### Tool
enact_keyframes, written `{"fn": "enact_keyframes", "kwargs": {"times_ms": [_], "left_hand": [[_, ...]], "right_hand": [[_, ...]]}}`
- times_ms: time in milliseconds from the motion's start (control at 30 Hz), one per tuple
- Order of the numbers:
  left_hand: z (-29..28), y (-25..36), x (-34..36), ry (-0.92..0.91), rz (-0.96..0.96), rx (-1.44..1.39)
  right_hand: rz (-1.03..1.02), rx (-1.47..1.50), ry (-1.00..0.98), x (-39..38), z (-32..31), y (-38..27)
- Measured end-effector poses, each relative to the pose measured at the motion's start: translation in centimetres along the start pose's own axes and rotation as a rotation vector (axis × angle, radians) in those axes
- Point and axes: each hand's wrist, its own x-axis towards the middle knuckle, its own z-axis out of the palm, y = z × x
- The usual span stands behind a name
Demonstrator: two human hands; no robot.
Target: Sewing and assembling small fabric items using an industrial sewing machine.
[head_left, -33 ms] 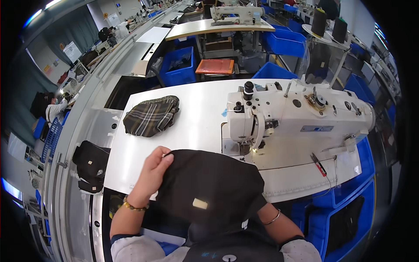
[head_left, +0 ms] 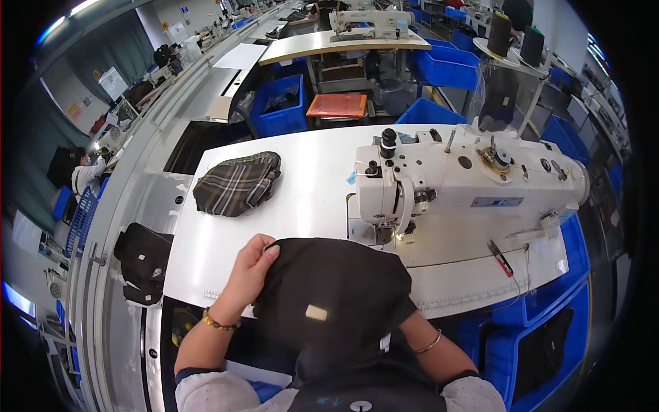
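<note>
A black, rounded fabric piece (head_left: 343, 278) with a small cream tag (head_left: 316, 313) hangs in front of me at the table's near edge. My left hand (head_left: 252, 266) pinches its upper left edge between thumb and fingers. At the lower right, my right hand (head_left: 410, 327) goes in behind the cloth, which hides its fingers; only the wrist area shows. Beyond the left hand, a folded plaid fabric piece (head_left: 238, 183) lies on the white sewing table (head_left: 312, 165). The white sewing machine (head_left: 467, 182) stands just past the cloth, to the right.
Red-handled thread snips (head_left: 501, 259) lie by the machine. A stack of black fabric pieces (head_left: 143, 257) rests left of the table. Blue bins (head_left: 513, 374) stand at the lower right, and another blue bin (head_left: 280, 103) stands behind. Thread cones (head_left: 532, 47) sit on a rack at back right.
My left hand and the cloth's left edge have shifted slightly to the right. The cloth's right edge has moved a little left, and the tag has tipped up slightly.
</note>
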Motion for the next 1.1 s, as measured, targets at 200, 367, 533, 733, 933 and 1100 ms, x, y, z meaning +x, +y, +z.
{"fn": "enact_keyframes", "kwargs": {"times_ms": [200, 367, 533, 733, 933, 1100], "left_hand": [[0.6, -6.5, 0.7, 0.109, 0.07, 0.464], [-0.1, -7.4, 0.0, 0.17, 0.136, 0.489], [-1.4, -8.0, -1.7, 0.156, 0.094, 0.47], [-2.5, -2.2, -3.0, -0.144, -0.159, 0.651], [1.3, 2.0, -1.6, -0.295, 0.334, 0.554], [5.8, 1.0, -0.5, -0.684, 0.288, 0.21]], "right_hand": [[0.516, 0.437, -0.123, 3.1, -2.1, -5.6], [0.522, 0.201, -0.242, 3.7, -1.1, -7.3], [0.508, 0.233, -0.249, 3.2, -1.4, -7.1], [0.523, 0.187, -0.289, 2.9, -2.4, -7.1], [0.286, -0.071, -0.438, 3.8, -3.5, -10.3], [0.165, -0.171, -0.508, 3.2, -3.4, -11.2]]}}
